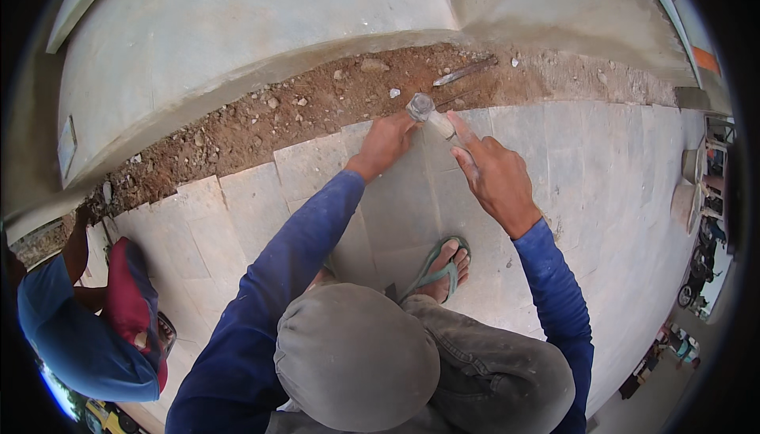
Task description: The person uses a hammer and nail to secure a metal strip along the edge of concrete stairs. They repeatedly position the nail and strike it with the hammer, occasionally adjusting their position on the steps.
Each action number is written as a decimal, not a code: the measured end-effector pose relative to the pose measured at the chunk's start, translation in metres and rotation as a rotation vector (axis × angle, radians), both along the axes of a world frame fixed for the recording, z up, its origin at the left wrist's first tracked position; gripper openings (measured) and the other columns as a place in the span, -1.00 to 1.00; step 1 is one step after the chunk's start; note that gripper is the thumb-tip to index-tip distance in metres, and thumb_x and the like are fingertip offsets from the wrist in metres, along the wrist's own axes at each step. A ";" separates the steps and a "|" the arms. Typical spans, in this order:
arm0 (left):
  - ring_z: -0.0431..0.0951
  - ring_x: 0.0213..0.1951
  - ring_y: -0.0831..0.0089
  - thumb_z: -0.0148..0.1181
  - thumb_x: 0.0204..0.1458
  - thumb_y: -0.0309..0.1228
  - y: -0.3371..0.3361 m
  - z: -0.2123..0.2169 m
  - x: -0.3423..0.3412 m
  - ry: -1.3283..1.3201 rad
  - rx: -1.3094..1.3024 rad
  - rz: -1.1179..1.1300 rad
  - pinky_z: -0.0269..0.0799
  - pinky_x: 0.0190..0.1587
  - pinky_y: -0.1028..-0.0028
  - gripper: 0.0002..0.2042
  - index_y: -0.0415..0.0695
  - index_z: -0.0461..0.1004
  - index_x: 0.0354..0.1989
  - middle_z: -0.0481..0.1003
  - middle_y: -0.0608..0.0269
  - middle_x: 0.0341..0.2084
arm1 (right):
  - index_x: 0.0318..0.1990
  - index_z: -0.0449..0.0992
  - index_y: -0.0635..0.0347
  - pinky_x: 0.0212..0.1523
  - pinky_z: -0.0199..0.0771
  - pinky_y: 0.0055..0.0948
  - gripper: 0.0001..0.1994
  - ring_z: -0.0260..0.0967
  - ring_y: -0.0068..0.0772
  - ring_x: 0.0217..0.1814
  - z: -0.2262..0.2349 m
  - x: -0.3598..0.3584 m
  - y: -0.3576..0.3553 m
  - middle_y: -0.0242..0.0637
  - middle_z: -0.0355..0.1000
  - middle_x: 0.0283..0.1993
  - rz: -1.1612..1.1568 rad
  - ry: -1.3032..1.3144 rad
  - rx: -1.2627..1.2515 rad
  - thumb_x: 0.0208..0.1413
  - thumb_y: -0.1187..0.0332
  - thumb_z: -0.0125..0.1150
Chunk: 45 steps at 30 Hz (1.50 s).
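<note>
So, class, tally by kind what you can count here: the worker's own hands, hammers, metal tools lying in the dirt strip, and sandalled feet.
Hands: 2, left hand and right hand
Hammer: 1
Metal tool on dirt: 1
Sandalled foot: 1
Total: 5

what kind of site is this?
Most likely an outdoor paving job. Grey paving slabs are laid up to a strip of bare red soil along a rendered concrete wall. The right hand holds a hammer over a slab edge, which the left hand touches.
</note>
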State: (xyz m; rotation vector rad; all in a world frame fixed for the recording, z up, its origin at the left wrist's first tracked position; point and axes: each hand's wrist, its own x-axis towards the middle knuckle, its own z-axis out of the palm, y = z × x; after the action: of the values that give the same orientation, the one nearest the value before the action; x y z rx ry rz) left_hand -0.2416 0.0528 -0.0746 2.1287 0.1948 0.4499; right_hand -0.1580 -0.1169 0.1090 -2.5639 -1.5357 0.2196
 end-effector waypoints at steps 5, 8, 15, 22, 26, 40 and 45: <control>0.58 -0.25 -0.09 0.18 -0.03 -0.58 0.004 -0.003 0.002 0.056 0.011 0.012 0.50 -0.16 0.07 -0.81 -0.20 0.57 -0.20 0.56 -0.10 -0.32 | 0.47 0.18 -0.29 -0.55 0.38 -0.15 -0.40 0.36 -0.08 -0.59 0.000 -0.010 -0.001 -0.19 0.34 -0.48 0.019 0.093 0.257 0.30 0.17 0.15; 0.58 -0.26 -0.10 0.19 -0.03 -0.58 0.002 -0.007 0.000 0.071 0.029 -0.003 0.50 -0.16 0.06 -0.81 -0.20 0.57 -0.21 0.56 -0.10 -0.33 | 0.47 0.18 -0.28 -0.54 0.39 -0.15 -0.41 0.35 -0.10 -0.59 0.001 -0.002 0.001 -0.20 0.33 -0.49 0.012 -0.005 -0.026 0.30 0.17 0.15; 0.58 -0.26 -0.09 0.16 -0.06 -0.60 0.002 -0.008 0.001 0.022 0.054 0.015 0.50 -0.16 0.06 -0.85 -0.23 0.57 -0.29 0.57 -0.09 -0.33 | 0.47 0.19 -0.27 -0.54 0.41 -0.16 -0.41 0.37 -0.10 -0.57 -0.003 -0.006 -0.002 -0.21 0.33 -0.49 -0.004 0.028 0.072 0.30 0.17 0.15; 0.59 -0.26 -0.06 0.18 -0.07 -0.60 0.000 -0.011 -0.002 0.064 0.068 0.000 0.51 -0.15 0.07 -0.85 -0.23 0.56 -0.29 0.56 -0.07 -0.36 | 0.47 0.17 -0.29 -0.54 0.42 -0.16 -0.40 0.37 -0.08 -0.59 -0.005 -0.013 -0.008 -0.20 0.35 -0.50 -0.022 0.072 0.092 0.29 0.18 0.16; 0.59 -0.26 -0.05 0.18 -0.05 -0.60 0.001 -0.004 0.000 0.019 0.069 0.002 0.52 -0.16 0.07 -0.84 -0.22 0.56 -0.27 0.57 -0.05 -0.35 | 0.47 0.17 -0.30 -0.53 0.42 -0.15 -0.40 0.37 -0.08 -0.59 0.005 -0.013 -0.005 -0.19 0.36 -0.50 -0.050 0.090 0.093 0.30 0.17 0.15; 0.59 -0.27 -0.09 0.13 0.25 -0.36 -0.014 0.020 0.006 0.030 -0.147 0.169 0.51 -0.23 0.14 -0.82 -0.24 0.53 -0.24 0.57 -0.09 -0.34 | 0.42 0.28 -0.08 -0.31 0.44 -0.13 -0.46 0.49 0.06 -0.33 -0.001 -0.019 -0.027 0.00 0.51 -0.33 -0.348 0.273 0.233 0.29 0.31 0.17; 0.66 -0.23 0.04 0.09 0.30 -0.32 -0.026 0.004 -0.010 0.045 -0.402 0.360 0.54 -0.18 0.27 -0.77 -0.22 0.60 -0.17 0.63 -0.02 -0.25 | 0.40 0.30 0.03 -0.27 0.48 -0.26 -0.51 0.53 0.02 -0.33 0.014 -0.026 -0.045 0.15 0.54 -0.24 -0.485 0.326 0.210 0.34 0.31 0.13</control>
State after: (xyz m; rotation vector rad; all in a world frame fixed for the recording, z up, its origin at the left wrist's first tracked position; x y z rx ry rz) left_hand -0.2518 0.0266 -0.0707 1.7100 0.6464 0.5210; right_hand -0.1838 -0.1624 0.1232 -2.4832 -0.7573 0.3704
